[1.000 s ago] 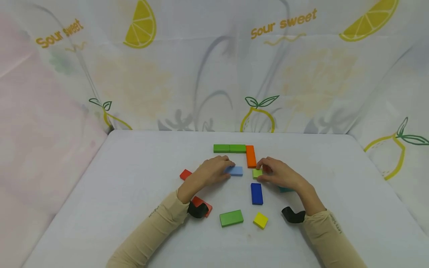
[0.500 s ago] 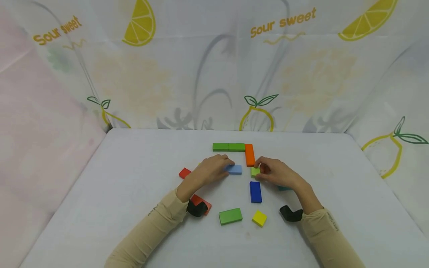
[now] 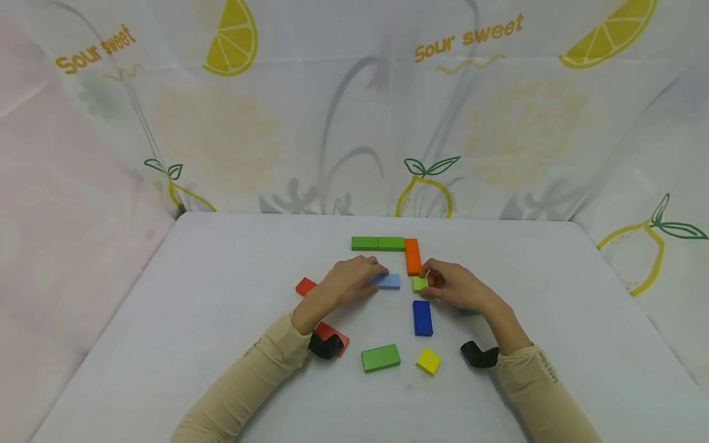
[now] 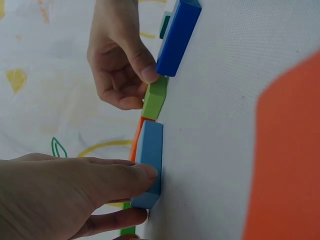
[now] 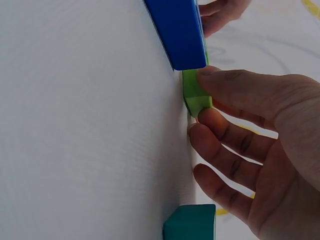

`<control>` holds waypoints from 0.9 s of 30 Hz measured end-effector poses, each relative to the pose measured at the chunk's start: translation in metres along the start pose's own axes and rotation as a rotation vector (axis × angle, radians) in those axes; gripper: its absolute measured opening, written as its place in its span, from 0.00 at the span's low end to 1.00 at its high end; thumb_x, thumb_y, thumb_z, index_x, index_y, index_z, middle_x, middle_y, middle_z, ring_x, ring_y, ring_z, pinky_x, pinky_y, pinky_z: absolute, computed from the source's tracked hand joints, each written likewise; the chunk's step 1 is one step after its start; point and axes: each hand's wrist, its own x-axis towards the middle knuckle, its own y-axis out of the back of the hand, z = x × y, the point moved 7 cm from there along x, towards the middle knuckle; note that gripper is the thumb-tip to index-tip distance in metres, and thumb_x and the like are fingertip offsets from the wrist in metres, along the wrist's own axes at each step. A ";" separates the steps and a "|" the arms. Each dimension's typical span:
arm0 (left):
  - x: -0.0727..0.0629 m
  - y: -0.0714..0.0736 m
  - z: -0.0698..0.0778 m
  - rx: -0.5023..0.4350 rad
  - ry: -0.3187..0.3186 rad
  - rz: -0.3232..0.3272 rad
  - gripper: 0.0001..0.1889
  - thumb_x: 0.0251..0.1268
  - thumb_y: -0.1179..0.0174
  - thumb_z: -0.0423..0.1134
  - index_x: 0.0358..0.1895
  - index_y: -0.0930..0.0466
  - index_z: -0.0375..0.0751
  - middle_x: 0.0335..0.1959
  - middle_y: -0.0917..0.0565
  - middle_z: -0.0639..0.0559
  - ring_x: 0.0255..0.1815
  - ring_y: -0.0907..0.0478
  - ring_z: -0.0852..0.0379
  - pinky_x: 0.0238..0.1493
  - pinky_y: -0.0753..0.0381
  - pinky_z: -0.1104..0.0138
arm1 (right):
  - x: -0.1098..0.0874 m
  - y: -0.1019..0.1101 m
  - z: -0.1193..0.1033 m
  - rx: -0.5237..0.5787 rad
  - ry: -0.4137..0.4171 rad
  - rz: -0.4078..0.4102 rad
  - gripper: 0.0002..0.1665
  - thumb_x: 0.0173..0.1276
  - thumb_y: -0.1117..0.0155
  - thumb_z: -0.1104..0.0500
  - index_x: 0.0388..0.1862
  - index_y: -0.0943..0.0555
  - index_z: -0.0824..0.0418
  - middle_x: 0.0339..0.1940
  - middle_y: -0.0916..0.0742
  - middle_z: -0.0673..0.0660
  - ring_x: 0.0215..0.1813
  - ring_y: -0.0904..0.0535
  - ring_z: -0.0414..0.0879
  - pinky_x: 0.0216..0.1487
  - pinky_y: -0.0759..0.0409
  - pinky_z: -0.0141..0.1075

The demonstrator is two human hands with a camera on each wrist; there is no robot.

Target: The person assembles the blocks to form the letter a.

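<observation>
Both hands work near the middle of the white table. My left hand (image 3: 349, 278) holds a light blue wooden block (image 3: 390, 282), its thumb on the near side and fingers on the far side in the left wrist view. My right hand (image 3: 456, 284) pinches a small lime green block (image 5: 197, 92) between thumb and fingertips. The lime block lies right of the light blue one, with a narrow gap between them, close below the near end of an orange block (image 3: 413, 257). That orange block meets the end of two green blocks (image 3: 378, 243) laid end to end.
Nearer lie a dark blue block (image 3: 423, 318), a yellow block (image 3: 429, 361) and a green block (image 3: 380, 358). Red blocks (image 3: 306, 286) lie by the left forearm, one partly hidden under the wrist. A teal block (image 3: 468, 312) sits below the right hand. Printed cloth walls enclose the table.
The right hand has shifted the lime block slightly left, toward the light blue block. The left hand and its block stay put; the head view has moved a little.
</observation>
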 end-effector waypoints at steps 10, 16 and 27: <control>-0.002 0.001 0.005 -0.018 -0.030 0.022 0.18 0.62 0.38 0.40 0.56 0.21 0.45 0.48 0.19 0.50 0.46 0.22 0.54 0.47 0.21 0.63 | 0.001 -0.002 -0.001 0.000 0.010 0.014 0.16 0.61 0.32 0.55 0.45 0.25 0.57 0.29 0.21 0.49 0.32 0.29 0.41 0.33 0.29 0.31; 0.000 -0.003 0.005 -0.085 -0.049 0.018 0.18 0.62 0.38 0.38 0.56 0.21 0.41 0.47 0.19 0.48 0.45 0.23 0.54 0.51 0.23 0.65 | 0.001 -0.001 -0.003 0.005 0.017 0.026 0.16 0.61 0.33 0.55 0.45 0.25 0.57 0.29 0.21 0.49 0.32 0.28 0.41 0.33 0.29 0.31; 0.001 -0.002 0.007 -0.081 -0.051 0.019 0.19 0.61 0.37 0.39 0.56 0.21 0.41 0.47 0.19 0.48 0.45 0.23 0.55 0.51 0.22 0.66 | 0.002 -0.001 -0.002 0.003 0.014 0.042 0.16 0.62 0.33 0.55 0.46 0.25 0.57 0.31 0.21 0.49 0.33 0.28 0.41 0.35 0.29 0.32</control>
